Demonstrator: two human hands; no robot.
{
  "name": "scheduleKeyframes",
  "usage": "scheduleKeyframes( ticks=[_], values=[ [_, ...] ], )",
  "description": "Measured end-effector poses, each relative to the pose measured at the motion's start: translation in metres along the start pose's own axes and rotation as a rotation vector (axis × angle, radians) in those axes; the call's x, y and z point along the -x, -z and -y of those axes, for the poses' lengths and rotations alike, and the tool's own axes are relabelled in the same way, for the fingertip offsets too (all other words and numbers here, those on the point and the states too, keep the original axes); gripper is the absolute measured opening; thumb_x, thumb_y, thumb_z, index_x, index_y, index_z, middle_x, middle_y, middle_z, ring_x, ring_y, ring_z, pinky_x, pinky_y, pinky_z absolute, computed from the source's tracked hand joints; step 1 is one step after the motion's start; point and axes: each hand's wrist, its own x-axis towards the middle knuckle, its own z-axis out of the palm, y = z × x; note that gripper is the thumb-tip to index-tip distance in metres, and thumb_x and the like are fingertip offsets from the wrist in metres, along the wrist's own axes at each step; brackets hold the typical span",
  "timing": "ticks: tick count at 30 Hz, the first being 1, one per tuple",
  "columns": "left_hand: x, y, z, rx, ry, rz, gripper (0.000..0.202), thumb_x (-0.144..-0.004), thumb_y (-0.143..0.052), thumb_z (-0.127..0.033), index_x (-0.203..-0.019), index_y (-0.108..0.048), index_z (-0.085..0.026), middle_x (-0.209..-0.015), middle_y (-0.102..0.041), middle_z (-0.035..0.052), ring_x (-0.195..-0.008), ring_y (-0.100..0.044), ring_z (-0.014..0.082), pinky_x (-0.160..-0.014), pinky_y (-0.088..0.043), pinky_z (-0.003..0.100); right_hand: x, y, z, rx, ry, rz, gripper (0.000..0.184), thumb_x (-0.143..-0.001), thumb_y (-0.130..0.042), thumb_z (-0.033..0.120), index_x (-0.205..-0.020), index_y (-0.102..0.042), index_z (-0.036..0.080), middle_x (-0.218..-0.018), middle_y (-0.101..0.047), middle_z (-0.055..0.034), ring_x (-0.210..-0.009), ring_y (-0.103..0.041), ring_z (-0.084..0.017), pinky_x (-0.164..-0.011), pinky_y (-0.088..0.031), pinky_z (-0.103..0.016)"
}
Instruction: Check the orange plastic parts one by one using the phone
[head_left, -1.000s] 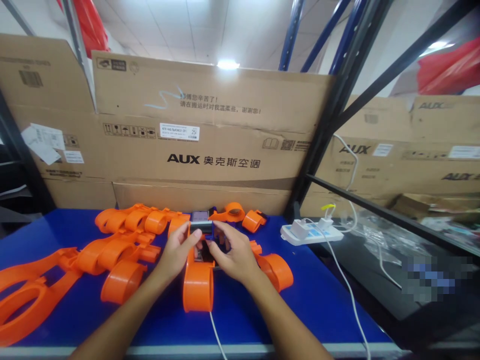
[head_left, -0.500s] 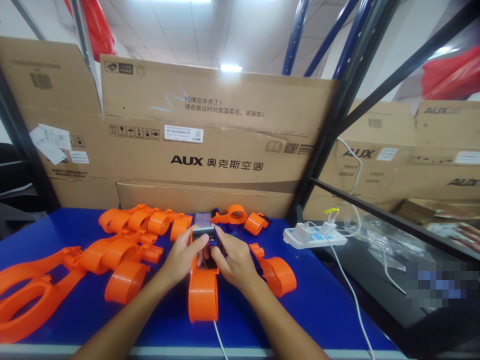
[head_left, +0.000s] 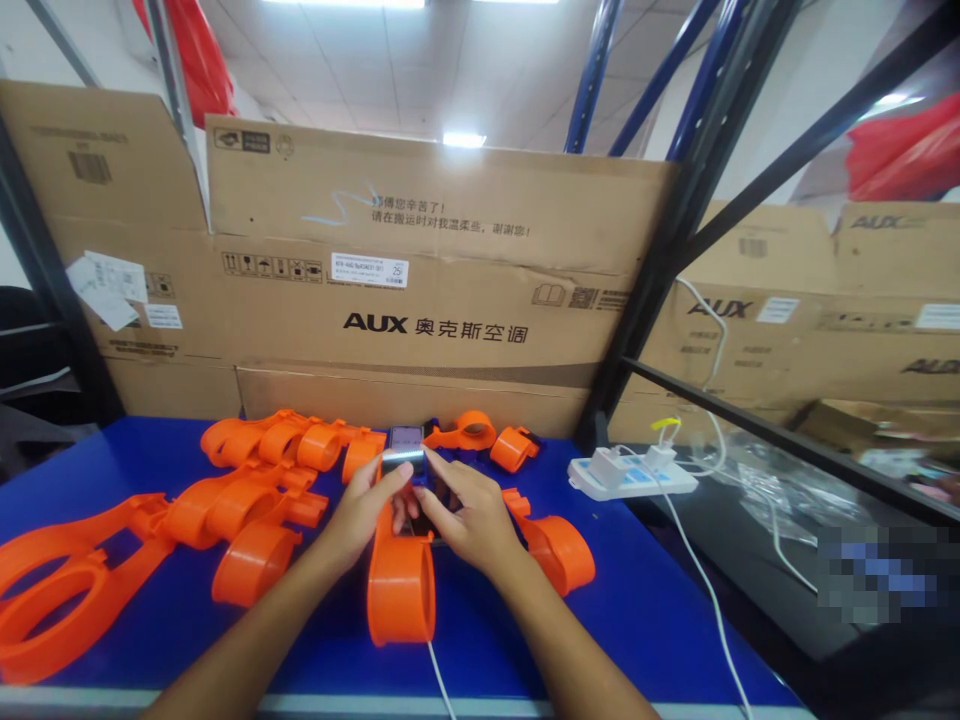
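My left hand point(head_left: 366, 512) is closed on a small dark rectangular device point(head_left: 403, 465) with a shiny top, its thumb lying over the front. My right hand point(head_left: 474, 515) pinches the device's right side, where a bit of blue shows. Directly below the hands hangs or rests an orange plastic ring piece point(head_left: 401, 595); its upper part runs up behind my fingers, so its join to the device is hidden. A white cable point(head_left: 441, 680) comes out from under the ring. Just behind the device stands a phone-like screen point(head_left: 406, 437).
Orange ring pieces point(head_left: 251, 565) lie in rows on the blue table point(head_left: 337, 660) to the left, with others point(head_left: 559, 555) at right and back. A white power strip point(head_left: 630, 475) with cables sits at the right edge. Cardboard point(head_left: 435, 290) walls the back; a black rack post point(head_left: 637, 290) stands right.
The device has tipped slightly and shifted a little left, and the orange ring below has swung left. My right fingers have straightened somewhat along its side. The view has shifted slightly.
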Motion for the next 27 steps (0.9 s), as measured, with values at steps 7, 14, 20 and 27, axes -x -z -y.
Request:
scheduleKeyframes(
  ticks=[7,14,20,27],
  values=[
    [-0.002,-0.005,-0.007,0.225,0.129,-0.076,0.039,-0.087,-0.074,-0.053,-0.09,-0.064,-0.015,-0.059,-0.066,0.0026,-0.044,-0.057,0.0108,-0.044,-0.041,0.019,-0.003,0.005,-0.004,0.034,0.062,-0.008,0.048,-0.099,-0.056,0.022,-0.148,-0.055,0.02,-0.116,-0.075,-0.0122,-0.088,-0.07,-0.023,-0.08,-0.06,-0.038],
    [-0.003,-0.003,-0.006,0.158,0.137,-0.061,0.039,-0.083,-0.079,-0.05,-0.083,-0.067,-0.014,-0.068,-0.069,0.0042,-0.047,-0.058,0.0101,-0.047,-0.044,0.02,0.0,-0.005,-0.007,0.158,0.082,-0.025,0.044,-0.095,-0.055,0.017,-0.138,-0.062,0.016,-0.1,-0.077,-0.0113,-0.073,-0.067,-0.021,-0.067,-0.058,-0.033],
    [-0.004,0.006,0.001,0.055,0.182,-0.017,0.039,-0.081,-0.082,-0.05,-0.077,-0.064,-0.015,-0.06,-0.062,0.0006,-0.046,-0.054,0.0099,-0.046,-0.041,0.021,0.002,-0.007,-0.003,0.273,0.075,-0.039,0.048,-0.089,-0.055,0.015,-0.136,-0.061,0.013,-0.086,-0.073,-0.0094,-0.069,-0.065,-0.021,-0.063,-0.054,-0.031],
    [-0.003,0.008,0.003,0.003,0.22,0.012,0.04,-0.082,-0.079,-0.053,-0.079,-0.063,-0.016,-0.058,-0.057,-0.0013,-0.044,-0.049,0.0087,-0.045,-0.036,0.021,0.007,-0.015,0.002,0.219,0.1,-0.035,0.049,-0.087,-0.053,0.009,-0.135,-0.058,0.01,-0.077,-0.069,-0.0057,-0.064,-0.063,-0.02,-0.062,-0.054,-0.03]
  ],
)
